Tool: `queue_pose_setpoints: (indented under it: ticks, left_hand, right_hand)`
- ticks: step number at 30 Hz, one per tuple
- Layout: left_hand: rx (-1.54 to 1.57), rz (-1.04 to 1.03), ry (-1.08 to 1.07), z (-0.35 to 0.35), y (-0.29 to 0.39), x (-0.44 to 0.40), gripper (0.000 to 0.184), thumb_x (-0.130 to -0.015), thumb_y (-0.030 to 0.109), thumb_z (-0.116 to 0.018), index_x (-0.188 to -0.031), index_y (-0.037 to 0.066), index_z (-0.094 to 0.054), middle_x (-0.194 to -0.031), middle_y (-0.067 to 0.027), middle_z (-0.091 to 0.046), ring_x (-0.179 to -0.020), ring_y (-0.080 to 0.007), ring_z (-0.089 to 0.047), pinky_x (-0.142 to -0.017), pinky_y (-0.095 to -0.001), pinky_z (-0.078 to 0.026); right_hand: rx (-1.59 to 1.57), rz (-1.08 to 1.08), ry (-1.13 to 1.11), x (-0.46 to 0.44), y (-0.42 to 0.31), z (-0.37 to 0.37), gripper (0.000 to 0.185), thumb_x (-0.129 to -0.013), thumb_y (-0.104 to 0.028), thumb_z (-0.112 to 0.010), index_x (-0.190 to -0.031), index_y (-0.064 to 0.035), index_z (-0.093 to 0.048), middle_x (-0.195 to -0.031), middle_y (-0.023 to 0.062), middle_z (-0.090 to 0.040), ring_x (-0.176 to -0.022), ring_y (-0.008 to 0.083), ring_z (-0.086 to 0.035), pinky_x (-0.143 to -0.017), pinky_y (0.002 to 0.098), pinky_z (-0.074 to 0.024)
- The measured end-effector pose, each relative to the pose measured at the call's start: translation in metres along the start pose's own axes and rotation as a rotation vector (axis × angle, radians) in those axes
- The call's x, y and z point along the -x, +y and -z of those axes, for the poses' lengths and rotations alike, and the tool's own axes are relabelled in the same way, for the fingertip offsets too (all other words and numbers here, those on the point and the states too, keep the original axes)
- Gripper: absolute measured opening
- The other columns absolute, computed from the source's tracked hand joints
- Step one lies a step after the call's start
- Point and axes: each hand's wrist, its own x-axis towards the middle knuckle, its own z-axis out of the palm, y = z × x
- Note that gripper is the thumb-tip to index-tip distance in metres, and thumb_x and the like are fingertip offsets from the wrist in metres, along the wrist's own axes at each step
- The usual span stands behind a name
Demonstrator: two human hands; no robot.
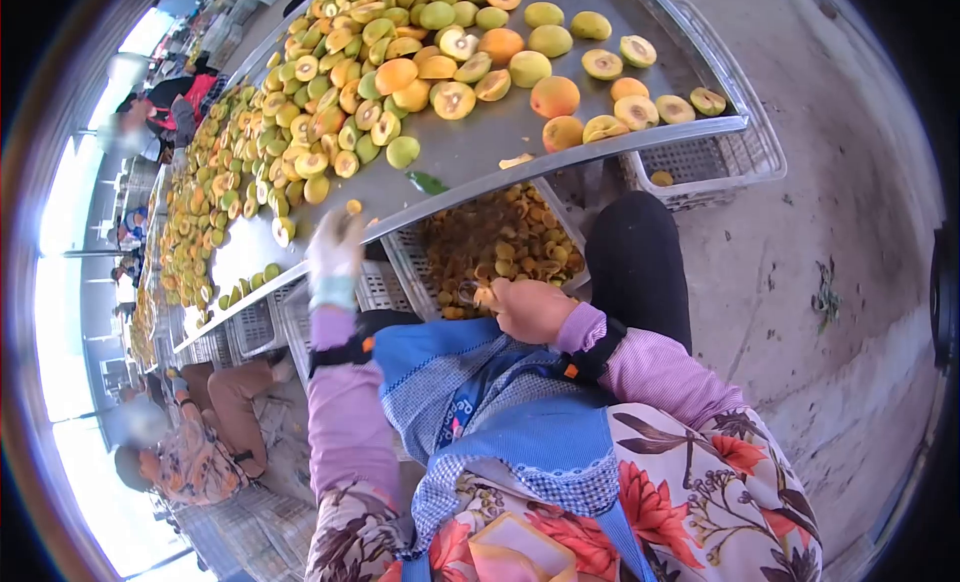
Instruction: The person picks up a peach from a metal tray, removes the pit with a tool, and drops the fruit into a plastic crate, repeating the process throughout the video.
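Fruit leaves bare room along table edge near left hand.

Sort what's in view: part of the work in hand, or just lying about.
Likely part of the work:
halved fruit on the metal table
crate of fruit pieces beneath
left hand, blurred
right hand holding a small, indistinct object

Likely just lying about:
green leaf on the table
leafy sprig on the floor

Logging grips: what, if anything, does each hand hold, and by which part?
Right hand: apparently a small tool, gripped part hidden. Left hand: too blurred to tell.
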Motion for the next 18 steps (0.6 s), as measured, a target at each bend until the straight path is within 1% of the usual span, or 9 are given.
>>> queue_pose_setpoints:
  ticks: [1,4,6,7,12,13,16,17,18]
  left_hand:
    - [0.154,-0.179,-0.069,-0.025,0.030,-0.008,0.035,-0.083,0.022,-0.060,-0.111,0.001,-0.059,-0.104,-0.0146,-0.064,-0.094,-0.0192,-0.061,-0.084,-0.0298,-0.046]
    - [0.267,-0.363,-0.424,-0.108,0.118,-0.033,0.042,-0.082,0.024,-0.058,-0.122,0.012,-0.054,-0.116,-0.0150,-0.059,-0.105,-0.0252,-0.058,-0.091,-0.0320,-0.043]
    - [-0.073,-0.675,-0.413,-0.160,0.151,-0.055,0.046,-0.079,0.026,-0.059,-0.124,0.019,-0.054,-0.122,-0.0165,-0.053,-0.112,-0.0305,-0.052,-0.095,-0.0355,-0.041]
    - [-0.108,-0.676,-0.481,-0.170,0.161,-0.064,0.045,-0.079,0.026,-0.060,-0.123,0.019,-0.054,-0.121,-0.0176,-0.053,-0.113,-0.0308,-0.051,-0.097,-0.0354,-0.040]
    - [-0.349,-0.588,-0.626,-0.167,0.187,-0.073,0.044,-0.076,0.031,-0.065,-0.117,0.017,-0.058,-0.123,-0.0192,-0.050,-0.113,-0.0307,-0.049,-0.098,-0.0349,-0.038]
    - [-0.359,-0.607,-0.528,-0.164,0.179,-0.073,0.042,-0.073,0.032,-0.067,-0.109,0.012,-0.062,-0.110,-0.0172,-0.057,-0.104,-0.0281,-0.055,-0.092,-0.0335,-0.042]
    - [-0.051,-0.376,-0.434,-0.150,0.127,-0.094,0.036,-0.076,0.030,-0.066,-0.103,0.006,-0.063,-0.093,-0.0126,-0.063,-0.086,-0.0241,-0.061,-0.078,-0.0340,-0.050]
    - [0.317,-0.199,-0.454,-0.146,0.105,-0.099,0.033,-0.078,0.028,-0.065,-0.100,0.004,-0.063,-0.087,-0.0108,-0.063,-0.080,-0.0219,-0.062,-0.072,-0.0332,-0.051]
    - [0.681,-0.013,-0.462,-0.138,0.086,-0.099,0.030,-0.080,0.027,-0.064,-0.098,0.003,-0.064,-0.082,-0.0090,-0.064,-0.074,-0.0197,-0.062,-0.065,-0.0324,-0.052]
  right_hand:
    - [0.015,-0.004,-0.012,-0.001,0.000,0.000,0.025,-0.079,-0.014,-0.054,-0.098,0.0014,-0.053,-0.092,0.0223,-0.063,-0.090,0.0376,-0.060,-0.079,0.0445,-0.0461]
    - [0.024,0.010,0.017,0.001,0.001,0.002,0.025,-0.079,-0.014,-0.055,-0.098,0.0008,-0.053,-0.091,0.0220,-0.063,-0.089,0.0370,-0.061,-0.077,0.0455,-0.0462]
    - [-0.019,0.031,0.074,0.001,0.007,0.001,0.025,-0.079,-0.014,-0.054,-0.098,0.0009,-0.053,-0.092,0.0225,-0.063,-0.089,0.0368,-0.061,-0.077,0.0454,-0.0462]
    - [-0.033,0.031,0.079,0.001,0.009,0.002,0.024,-0.080,-0.016,-0.054,-0.097,0.0007,-0.051,-0.090,0.0221,-0.062,-0.087,0.0372,-0.061,-0.076,0.0460,-0.0459]
    - [-0.026,0.073,0.108,0.005,0.013,0.002,0.025,-0.081,-0.019,-0.054,-0.095,0.0003,-0.047,-0.084,0.0224,-0.061,-0.082,0.0392,-0.060,-0.073,0.0477,-0.0451]
    - [-0.028,0.081,0.116,0.005,0.014,0.004,0.027,-0.081,-0.021,-0.053,-0.095,0.0012,-0.045,-0.083,0.0236,-0.061,-0.081,0.0399,-0.059,-0.072,0.0484,-0.0449]
    - [-0.107,0.040,0.221,0.005,0.011,0.006,0.027,-0.080,-0.020,-0.054,-0.095,0.0009,-0.046,-0.083,0.0233,-0.061,-0.082,0.0408,-0.059,-0.072,0.0487,-0.0447]
    - [-0.144,0.015,0.270,0.005,0.009,0.008,0.026,-0.080,-0.019,-0.055,-0.094,0.0003,-0.047,-0.084,0.0225,-0.061,-0.083,0.0409,-0.059,-0.073,0.0484,-0.0446]
    - [-0.392,0.037,0.251,0.006,0.008,0.011,0.024,-0.082,-0.019,-0.055,-0.094,-0.0004,-0.046,-0.078,0.0178,-0.059,-0.072,0.0336,-0.058,-0.063,0.0432,-0.0444]
